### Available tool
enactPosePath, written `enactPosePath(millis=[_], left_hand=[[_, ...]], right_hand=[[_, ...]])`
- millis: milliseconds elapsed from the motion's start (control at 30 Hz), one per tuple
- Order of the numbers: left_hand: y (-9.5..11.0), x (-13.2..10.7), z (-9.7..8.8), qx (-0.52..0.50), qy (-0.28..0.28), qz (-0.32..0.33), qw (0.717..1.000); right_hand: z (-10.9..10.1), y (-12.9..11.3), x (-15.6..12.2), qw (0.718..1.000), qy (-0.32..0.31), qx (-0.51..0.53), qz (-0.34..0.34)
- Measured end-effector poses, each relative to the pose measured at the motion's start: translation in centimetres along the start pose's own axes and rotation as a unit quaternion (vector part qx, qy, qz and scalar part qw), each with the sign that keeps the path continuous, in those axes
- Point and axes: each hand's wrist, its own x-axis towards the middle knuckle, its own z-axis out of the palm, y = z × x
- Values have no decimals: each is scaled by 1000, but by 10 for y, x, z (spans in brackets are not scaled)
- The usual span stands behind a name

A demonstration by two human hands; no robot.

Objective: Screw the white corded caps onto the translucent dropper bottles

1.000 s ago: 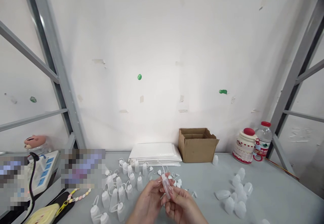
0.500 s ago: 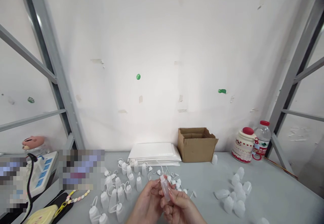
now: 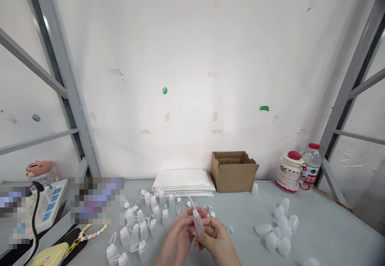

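Observation:
Both my hands meet at the bottom middle of the head view around one small translucent squeeze bottle [image 3: 198, 220] with a thin nozzle pointing up and left. My left hand [image 3: 177, 238] wraps it from the left, its fingertips near the nozzle. My right hand [image 3: 215, 238] grips the bottle's body from the right. To the left of my hands stand several capped bottles with tethered caps [image 3: 141, 226] on the grey table [image 3: 240, 214]. A heap of uncapped bottle bodies [image 3: 278, 230] lies to the right.
A stack of white bags [image 3: 184, 181] and an open cardboard box [image 3: 234, 170] sit against the wall. A jar with a red lid [image 3: 290, 171] and a water bottle [image 3: 312, 161] stand at the right. A power strip [image 3: 49, 202] and a yellow item [image 3: 52, 256] lie at left.
The bottle in my hands has shifted slightly and tilted; my left fingers have closed further over its top. The camera moved a little.

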Motion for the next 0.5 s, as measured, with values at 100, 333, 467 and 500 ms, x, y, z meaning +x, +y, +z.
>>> enactPosePath(millis=[100,333,467,500], left_hand=[[-2,1,0,14,-4,7,1000],[-7,4,-4,15,-36,0,999],[-6,4,-3,-7,-56,-13,998],[-6,4,-3,-8,-56,-16,998]], right_hand=[[-1,0,0,999,9,-32,-8],[-1,9,-4,996,31,-61,-50],[-2,17,-4,991,62,-76,-85],[-2,18,-4,990,69,-78,-92]])
